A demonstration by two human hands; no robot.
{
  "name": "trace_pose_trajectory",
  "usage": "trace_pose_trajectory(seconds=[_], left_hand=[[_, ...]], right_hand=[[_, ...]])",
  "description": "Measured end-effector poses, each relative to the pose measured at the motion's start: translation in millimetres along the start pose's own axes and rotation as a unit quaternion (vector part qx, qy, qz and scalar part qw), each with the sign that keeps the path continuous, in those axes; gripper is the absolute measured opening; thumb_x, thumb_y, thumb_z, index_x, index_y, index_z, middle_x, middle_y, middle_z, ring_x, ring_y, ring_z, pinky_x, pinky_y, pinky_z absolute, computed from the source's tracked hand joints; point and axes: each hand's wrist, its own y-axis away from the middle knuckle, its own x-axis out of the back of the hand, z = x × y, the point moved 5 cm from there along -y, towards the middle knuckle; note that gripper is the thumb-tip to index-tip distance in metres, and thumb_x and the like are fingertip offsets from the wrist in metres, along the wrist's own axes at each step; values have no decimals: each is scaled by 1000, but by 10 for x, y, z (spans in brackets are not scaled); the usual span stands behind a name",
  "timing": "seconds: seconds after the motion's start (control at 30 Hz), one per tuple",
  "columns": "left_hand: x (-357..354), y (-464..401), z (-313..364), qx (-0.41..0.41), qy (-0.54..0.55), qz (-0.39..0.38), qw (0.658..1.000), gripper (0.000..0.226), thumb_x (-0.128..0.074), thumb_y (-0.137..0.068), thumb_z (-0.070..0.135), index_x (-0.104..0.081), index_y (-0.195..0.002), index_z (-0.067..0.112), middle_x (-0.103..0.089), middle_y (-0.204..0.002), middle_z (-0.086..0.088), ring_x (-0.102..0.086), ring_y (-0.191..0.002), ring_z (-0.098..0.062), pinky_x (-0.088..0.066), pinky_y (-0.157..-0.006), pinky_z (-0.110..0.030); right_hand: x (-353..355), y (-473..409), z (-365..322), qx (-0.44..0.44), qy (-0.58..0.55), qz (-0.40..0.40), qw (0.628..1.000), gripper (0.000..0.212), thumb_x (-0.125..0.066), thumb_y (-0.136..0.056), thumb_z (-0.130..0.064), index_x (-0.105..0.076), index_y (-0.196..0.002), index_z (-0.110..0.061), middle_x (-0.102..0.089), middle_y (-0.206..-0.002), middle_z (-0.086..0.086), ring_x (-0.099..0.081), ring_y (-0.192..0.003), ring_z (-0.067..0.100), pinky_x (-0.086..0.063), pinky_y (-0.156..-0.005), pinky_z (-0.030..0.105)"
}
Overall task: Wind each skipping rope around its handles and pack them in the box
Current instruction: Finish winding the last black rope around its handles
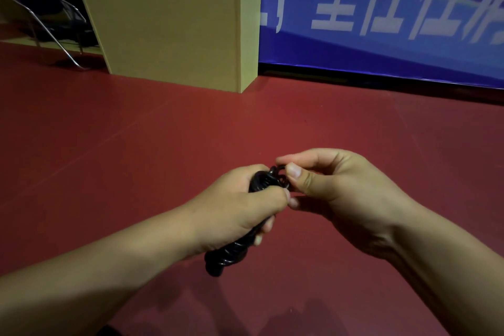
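1. Black rope is wound in tight coils around the handles, so the skipping rope (231, 252) looks like one dark bundle in the head view.
2. The bundle is up in the air over the red floor (136, 144), low in the middle of the view, and it tilts from lower left to upper right.
3. The left hand (240, 213) has its fingers curled round the middle of the bundle and grips it.
4. The bottom end of the bundle sticks out under this hand.
5. The top end sticks out above this hand, with small loops of rope on it.
6. The right hand (335, 185) pinches those top loops between its thumb and first finger.
7. The other fingers of this hand are curled in under it.
8. The two hands are touching or almost touching at the thumbs.
9. Both bare arms reach in from the bottom corners.
10. A tan wooden box (174, 33) stands on the floor far behind the hands, well apart from them.
11. I cannot tell what is inside it.
12. A blue banner (381, 43) with big white letters hangs behind the box, on the right.
13. A dark chair (46, 16) with shiny metal legs stands to the left of the box.
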Motion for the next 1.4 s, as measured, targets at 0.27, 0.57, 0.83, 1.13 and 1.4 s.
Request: trace_pose_trajectory(seconds=[0.27,0.57,0.83,1.13,1.4], left_hand=[[-39,43,20,-12,-36,-22,999,34,-55,-61,43,-58,-81,16,-61,-63,-5,-56,-55,-22,-49,-60,-39],[-48,40,61,-28,-77,4,997,25,-55,-63,36,-53,-71,13,-61,-61,-5,-57,-55,-21,-50,-58,-40],[45,13,68,-39,-188,108,975,37,-56,-60,52,-54,-77,20,-58,-57,6,-54,-52,-16,-51,-55,-47],[-46,21,104,-30,-111,45,992,18,-59,-70,28,-54,-78,13,-62,-61,-8,-59,-54,-22,-51,-57,-45],[-117,72,129,-21,-112,3,993,18,-54,-63,31,-53,-69,15,-61,-59,-6,-57,-52,-21,-50,-57,-42]], right_hand=[[19,13,72,-48,4,-44,998,18,-70,-67,-13,-73,-84,-10,-69,-74,5,-63,-59,10,-54,-56,22],[41,2,-2,-17,108,-47,993,17,-73,-68,-27,-73,-79,-15,-67,-71,3,-60,-62,10,-50,-58,22],[144,39,-93,41,187,19,981,4,-75,-81,-13,-76,-77,-11,-68,-68,7,-54,-58,9,-46,-58,21],[113,47,-31,39,122,-8,992,8,-75,-71,-19,-78,-77,-14,-69,-69,1,-51,-57,4,-42,-55,16],[52,65,25,11,101,-39,994,4,-74,-71,-18,-74,-70,-14,-66,-72,10,-50,-55,7,-40,-55,21]])
